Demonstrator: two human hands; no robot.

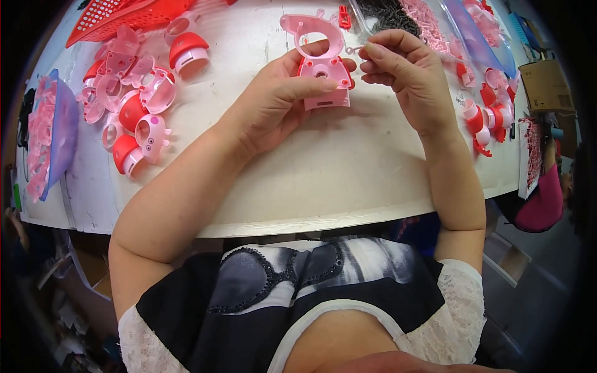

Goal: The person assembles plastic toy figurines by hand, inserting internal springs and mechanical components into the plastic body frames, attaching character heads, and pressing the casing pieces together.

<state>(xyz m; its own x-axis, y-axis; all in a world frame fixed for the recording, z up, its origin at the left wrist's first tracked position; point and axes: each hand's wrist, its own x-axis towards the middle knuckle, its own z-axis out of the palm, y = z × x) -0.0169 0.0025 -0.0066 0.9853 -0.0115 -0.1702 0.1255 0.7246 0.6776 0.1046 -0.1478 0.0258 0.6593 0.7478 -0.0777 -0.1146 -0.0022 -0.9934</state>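
My left hand (267, 102) is closed around a pink plastic toy shell (334, 98), its thumb lying across the front. The shell has a wide body with small red parts at its corners, and a pig-head-shaped ring on top, tilted away from me. Just right of that ring, my right hand (413, 74) pinches a small, thin pink plastic piece (352, 49) between thumb and fingers. A gap shows between this hand and the shell. The piece's held end is hidden by the fingertips.
Pink and red toy parts (132, 112) lie heaped at left, below a red basket (118, 22). A blue bin (61, 133) stands at the far left. Black pieces (388, 17) and pink pieces (426, 25) fill a tray at the back. More red parts (476, 118) lie right, near a person's magenta sleeve (544, 199).
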